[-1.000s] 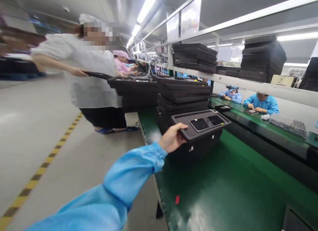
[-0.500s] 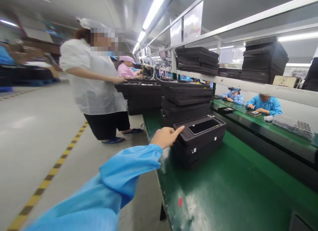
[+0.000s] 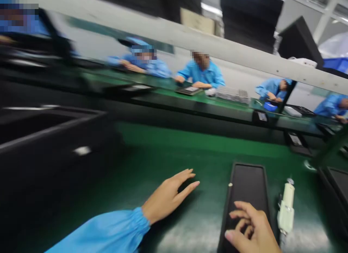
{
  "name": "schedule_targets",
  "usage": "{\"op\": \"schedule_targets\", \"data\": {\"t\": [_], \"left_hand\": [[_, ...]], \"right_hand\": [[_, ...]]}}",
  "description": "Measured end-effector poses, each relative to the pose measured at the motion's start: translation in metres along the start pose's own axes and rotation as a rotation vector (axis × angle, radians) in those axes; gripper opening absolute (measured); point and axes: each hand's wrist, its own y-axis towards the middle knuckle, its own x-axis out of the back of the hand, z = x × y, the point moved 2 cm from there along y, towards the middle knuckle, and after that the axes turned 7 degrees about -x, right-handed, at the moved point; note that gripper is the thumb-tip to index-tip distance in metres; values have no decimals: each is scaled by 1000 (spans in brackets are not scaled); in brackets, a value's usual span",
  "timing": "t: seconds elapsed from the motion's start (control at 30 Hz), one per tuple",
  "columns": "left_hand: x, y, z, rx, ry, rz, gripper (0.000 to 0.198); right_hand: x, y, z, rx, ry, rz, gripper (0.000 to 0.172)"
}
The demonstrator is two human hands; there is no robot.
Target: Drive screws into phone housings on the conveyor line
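My left hand [image 3: 170, 196], in a blue sleeve, hovers over the green table [image 3: 130, 180] with its fingers apart and nothing in them. At the lower right, my right hand [image 3: 251, 227] is over a long black tray [image 3: 248, 180], its fingers curved and spread, holding nothing. Whether it touches the tray is unclear. Just right of the tray lies a pale electric screwdriver [image 3: 286, 209]. A phone with a pale rim lies partly seen on a black tray stack [image 3: 54, 151] at the left, blurred by motion.
Across a raised ledge, several people in blue, one of them a person [image 3: 202, 73] at the middle, work at a far bench. Black trays [image 3: 297, 142] stand on the ledge at the right. More black trays [image 3: 335, 187] edge the right side.
The view has swung right and down. My left hand has left the tray stack and opened out over the table. My right hand, the long tray and the screwdriver have come into view.
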Motion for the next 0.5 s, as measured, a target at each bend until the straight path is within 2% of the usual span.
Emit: {"op": "schedule_targets", "data": {"t": [0.07, 0.1, 0.17, 0.23, 0.33, 0.43, 0.5], "left_hand": [[-48, 42, -21, -108, 53, 124, 65], [-66, 60, -34, -150, 89, 166, 64], [-88, 86, -60, -185, 144, 201, 62], [-96, 103, -76, -176, 164, 197, 62], [-96, 111, -83, -180, 144, 186, 73], [-94, 109, -78, -208, 105, 201, 90], [-92, 107, -76, -205, 96, 219, 89]], "right_hand": [[28, 12, 2, 1, -145, -42, 55], [46, 19, 3, -7, -246, -85, 53], [85, 41, 2, -17, -511, -184, 50], [124, 76, -1, -27, -871, -268, 46], [175, 138, -12, -80, -1288, -327, 39], [215, 186, -23, -163, -1414, -366, 27], [234, 206, -26, -183, -1470, -380, 20]]}}
